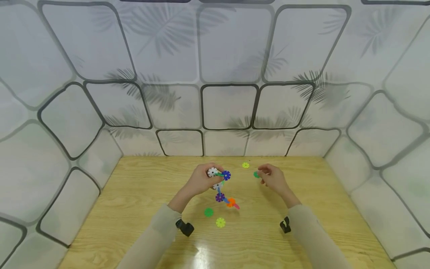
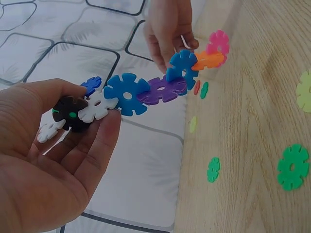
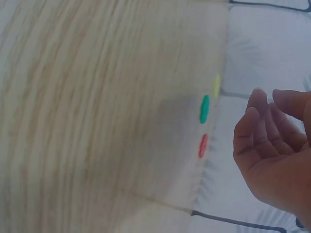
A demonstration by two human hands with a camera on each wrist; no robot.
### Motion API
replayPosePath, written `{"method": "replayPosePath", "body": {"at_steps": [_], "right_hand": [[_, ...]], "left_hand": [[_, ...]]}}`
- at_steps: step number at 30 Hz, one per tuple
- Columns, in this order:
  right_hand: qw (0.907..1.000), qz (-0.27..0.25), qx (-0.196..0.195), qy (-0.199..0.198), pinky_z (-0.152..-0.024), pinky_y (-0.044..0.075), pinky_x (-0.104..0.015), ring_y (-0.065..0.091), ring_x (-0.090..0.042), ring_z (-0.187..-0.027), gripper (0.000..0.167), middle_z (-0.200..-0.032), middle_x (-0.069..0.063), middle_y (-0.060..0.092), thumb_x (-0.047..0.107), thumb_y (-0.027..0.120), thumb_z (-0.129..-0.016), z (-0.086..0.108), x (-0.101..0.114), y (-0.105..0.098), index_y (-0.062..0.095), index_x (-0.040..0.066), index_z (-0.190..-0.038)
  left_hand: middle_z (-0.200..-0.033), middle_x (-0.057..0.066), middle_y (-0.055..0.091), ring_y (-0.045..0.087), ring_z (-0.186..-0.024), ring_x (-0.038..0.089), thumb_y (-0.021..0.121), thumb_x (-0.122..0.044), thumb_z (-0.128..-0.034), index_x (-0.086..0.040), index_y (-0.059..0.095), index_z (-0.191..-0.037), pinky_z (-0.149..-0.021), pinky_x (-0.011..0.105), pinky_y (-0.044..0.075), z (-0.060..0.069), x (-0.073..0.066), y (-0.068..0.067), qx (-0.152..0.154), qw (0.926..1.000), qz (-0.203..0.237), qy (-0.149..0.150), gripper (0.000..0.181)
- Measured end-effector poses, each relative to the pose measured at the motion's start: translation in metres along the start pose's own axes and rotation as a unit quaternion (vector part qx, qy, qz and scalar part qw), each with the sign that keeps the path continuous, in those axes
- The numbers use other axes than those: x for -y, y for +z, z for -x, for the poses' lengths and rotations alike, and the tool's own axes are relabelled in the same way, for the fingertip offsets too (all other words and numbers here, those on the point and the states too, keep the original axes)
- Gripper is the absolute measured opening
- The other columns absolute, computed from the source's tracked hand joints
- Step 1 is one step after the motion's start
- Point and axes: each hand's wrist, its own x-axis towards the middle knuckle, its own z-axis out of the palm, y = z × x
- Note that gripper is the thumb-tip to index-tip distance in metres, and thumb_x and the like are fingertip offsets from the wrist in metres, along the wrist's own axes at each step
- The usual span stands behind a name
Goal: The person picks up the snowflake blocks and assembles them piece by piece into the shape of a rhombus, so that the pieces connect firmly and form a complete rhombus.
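Note:
My left hand (image 1: 205, 178) grips one end of a chain of slotted plastic flower discs. In the left wrist view, white discs, a dark disc (image 2: 70, 112) and a small blue disc lie between its thumb and fingers. From there the chain runs through a blue disc (image 2: 127, 94), a purple disc (image 2: 162, 90), another blue disc, an orange disc (image 2: 209, 60) and a pink disc (image 2: 218, 43). My right hand (image 1: 273, 179) hovers above the table with fingers loosely bent and nothing between them. Beneath it lie a loose green disc (image 3: 204, 109) and a red disc (image 3: 202, 146).
A yellow disc (image 1: 246, 165) lies near the table's back edge. Closer to me, a green disc (image 1: 208, 212) and a yellow-green disc (image 1: 220, 222) rest on the wooden table (image 1: 134, 216). Patterned white walls (image 1: 228, 108) enclose the back and sides.

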Motion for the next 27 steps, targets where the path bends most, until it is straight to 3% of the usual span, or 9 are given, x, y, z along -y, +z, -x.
{"method": "replayPosePath", "body": {"at_steps": [7, 11, 16, 21, 27], "right_hand": [[0.9986, 0.044, 0.011, 0.028, -0.064, 0.054, -0.028, 0.069, -0.024, -0.084, 0.034, -0.114, -0.025, 0.07, 0.018, 0.064, -0.105, -0.008, -0.027, 0.007, 0.064, -0.005, -0.129], [0.9973, 0.07, -0.001, 0.022, -0.077, 0.058, -0.041, 0.068, -0.035, -0.096, 0.032, -0.112, -0.026, 0.07, 0.015, 0.064, -0.102, -0.01, -0.039, 0.01, 0.066, -0.005, -0.126], [0.9969, 0.075, -0.006, 0.022, -0.088, 0.058, -0.053, 0.067, -0.04, -0.103, 0.033, -0.11, -0.026, 0.07, 0.014, 0.064, -0.1, -0.014, -0.048, 0.013, 0.066, -0.005, -0.128], [0.9952, 0.091, -0.004, 0.034, -0.078, 0.056, -0.042, 0.064, -0.028, -0.089, 0.038, -0.102, -0.02, 0.069, 0.016, 0.064, -0.102, -0.02, -0.055, 0.017, 0.065, -0.003, -0.134], [0.9937, 0.108, 0.01, 0.026, -0.06, 0.037, -0.028, 0.043, -0.016, -0.065, 0.046, -0.077, -0.004, 0.056, 0.022, 0.064, -0.102, -0.026, -0.056, 0.021, 0.062, -0.002, -0.141]], "left_hand": [[-0.121, 0.021, 0.072, 0.069, -0.064, 0.019, 0.074, -0.01, -0.0958, -0.006, 0.075, -0.119, -0.062, 0.032, 0.065, 0.001, 0.0, 0.001, 0.0, 0.9999, 0.015, -0.003, 0.024], [-0.111, 0.021, 0.073, 0.072, -0.07, 0.032, 0.075, -0.01, -0.0959, -0.005, 0.074, -0.12, -0.065, 0.037, 0.066, 0.001, 0.003, 0.001, 0.0, 0.9996, 0.027, -0.008, 0.024], [-0.107, 0.019, 0.074, 0.072, -0.073, 0.033, 0.076, -0.011, -0.0958, -0.006, 0.075, -0.119, -0.065, 0.036, 0.066, 0.0, 0.004, 0.001, -0.005, 0.9991, 0.037, -0.02, 0.024], [-0.113, 0.02, 0.074, 0.071, -0.077, 0.043, 0.076, -0.011, -0.0956, -0.005, 0.075, -0.12, -0.065, 0.035, 0.066, -0.001, 0.005, 0.0, -0.006, 0.9989, 0.042, -0.022, 0.025], [-0.121, 0.019, 0.072, 0.071, -0.075, 0.041, 0.074, -0.01, -0.096, -0.006, 0.075, -0.12, -0.064, 0.035, 0.066, -0.001, 0.005, -0.001, -0.007, 0.9988, 0.044, -0.022, 0.024]]}}
